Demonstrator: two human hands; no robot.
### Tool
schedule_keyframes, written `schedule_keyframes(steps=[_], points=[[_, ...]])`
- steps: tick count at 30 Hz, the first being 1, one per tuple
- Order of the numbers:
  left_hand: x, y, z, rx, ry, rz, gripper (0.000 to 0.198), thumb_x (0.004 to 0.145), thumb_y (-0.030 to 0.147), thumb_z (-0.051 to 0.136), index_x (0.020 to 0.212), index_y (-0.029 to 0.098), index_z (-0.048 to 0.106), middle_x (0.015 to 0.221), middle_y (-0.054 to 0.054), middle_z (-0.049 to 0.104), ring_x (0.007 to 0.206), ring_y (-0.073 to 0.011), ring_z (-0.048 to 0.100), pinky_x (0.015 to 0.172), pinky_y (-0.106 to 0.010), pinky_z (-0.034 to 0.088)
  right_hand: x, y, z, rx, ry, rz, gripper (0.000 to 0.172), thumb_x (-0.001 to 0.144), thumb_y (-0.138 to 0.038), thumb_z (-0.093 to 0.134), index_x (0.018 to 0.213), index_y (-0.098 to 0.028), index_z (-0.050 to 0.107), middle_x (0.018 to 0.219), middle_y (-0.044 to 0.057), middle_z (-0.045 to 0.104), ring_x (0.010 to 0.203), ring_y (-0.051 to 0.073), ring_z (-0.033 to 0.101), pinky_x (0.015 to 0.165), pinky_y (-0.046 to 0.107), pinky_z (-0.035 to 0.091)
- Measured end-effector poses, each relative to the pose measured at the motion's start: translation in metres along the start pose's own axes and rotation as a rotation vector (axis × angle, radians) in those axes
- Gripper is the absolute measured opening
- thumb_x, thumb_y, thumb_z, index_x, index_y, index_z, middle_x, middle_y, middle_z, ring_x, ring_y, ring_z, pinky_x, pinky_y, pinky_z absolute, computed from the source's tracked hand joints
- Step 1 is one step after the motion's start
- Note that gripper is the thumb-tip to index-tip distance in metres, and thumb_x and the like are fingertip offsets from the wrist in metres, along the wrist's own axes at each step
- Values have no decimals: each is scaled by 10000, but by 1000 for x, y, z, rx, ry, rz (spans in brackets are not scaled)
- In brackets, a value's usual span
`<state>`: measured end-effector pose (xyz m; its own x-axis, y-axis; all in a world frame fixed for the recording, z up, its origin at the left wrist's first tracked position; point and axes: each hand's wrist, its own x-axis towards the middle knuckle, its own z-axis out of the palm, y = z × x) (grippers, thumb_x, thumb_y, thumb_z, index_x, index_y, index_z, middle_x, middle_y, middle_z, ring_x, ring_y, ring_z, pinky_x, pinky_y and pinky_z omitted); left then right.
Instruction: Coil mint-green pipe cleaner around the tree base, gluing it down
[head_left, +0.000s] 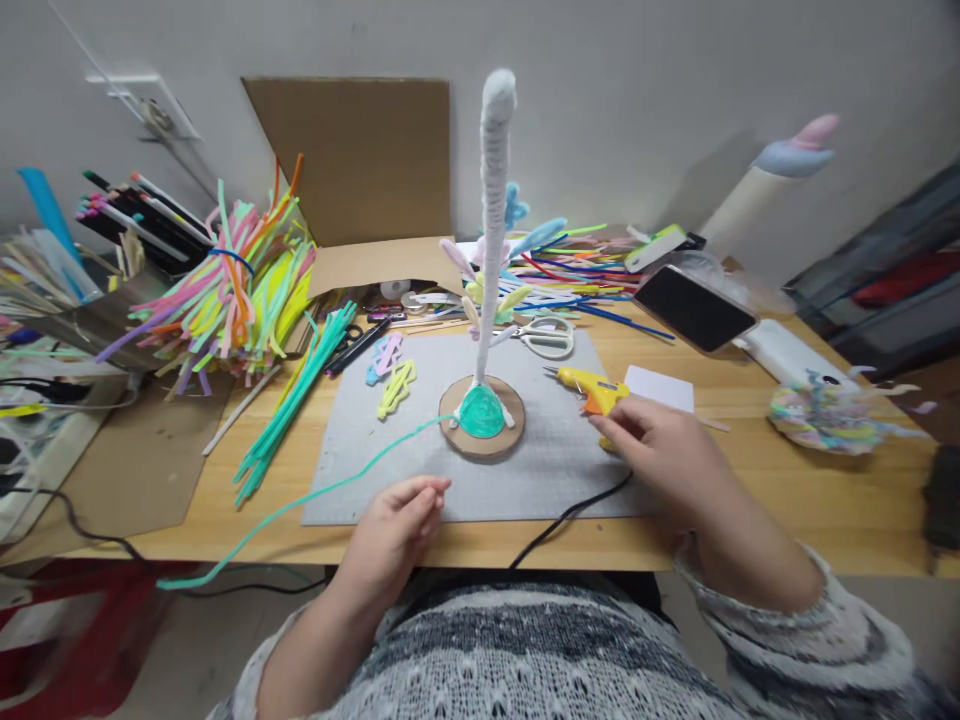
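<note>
A tall post wrapped in white yarn stands upright on a round cardboard base. A coiled green patch covers the base at the post's foot, and a green fuzzy strand trails from it to the left. My left hand hovers at the mat's front edge, fingertips pressed together; whatever lies between them is hidden. To the right, my right hand closes on the rear of a yellow hot glue gun, which partly hides behind the fingers.
A grey mat lies under the work. Green pipe cleaners, a colourful bundle and folded pieces are left. Scissors, a phone and a white card sit right. A black cord crosses the front.
</note>
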<state>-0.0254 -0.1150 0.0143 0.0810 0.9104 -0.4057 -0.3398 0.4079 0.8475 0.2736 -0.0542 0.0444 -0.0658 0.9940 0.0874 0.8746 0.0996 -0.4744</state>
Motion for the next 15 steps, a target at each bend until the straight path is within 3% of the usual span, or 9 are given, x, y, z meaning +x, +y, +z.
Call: schedule_keyframes(steps=[3,6,10,15], points=[[4,7,22,-251,-110,-158,353,609,337,860,841,115,713,605,47,490,444,-1,287,419,-150,217,-16,-28,10,278,30,-387,149,924,-282,510,858,-205,620,796,28,680,706,151,615,642,278,453],[6,11,35,-360,-168,-226,334,606,276,868,848,101,716,624,44,500,446,11,288,417,-134,232,-25,-57,24,445,60,-605,100,918,-156,515,941,-197,603,857,33,669,783,134,615,698,269,484],[6,10,42,-426,-206,-260,321,615,251,869,850,93,719,631,38,518,450,13,304,419,-125,260,-27,-79,40,547,163,-646,99,881,-129,589,955,-194,600,899,48,644,877,155,598,761,307,494],[4,8,45,-444,-244,-258,299,663,250,844,877,83,720,652,33,518,465,11,325,425,-120,279,-28,-82,49,466,317,-656,125,849,-113,640,935,-199,608,906,45,635,878,169,578,768,339,449]])
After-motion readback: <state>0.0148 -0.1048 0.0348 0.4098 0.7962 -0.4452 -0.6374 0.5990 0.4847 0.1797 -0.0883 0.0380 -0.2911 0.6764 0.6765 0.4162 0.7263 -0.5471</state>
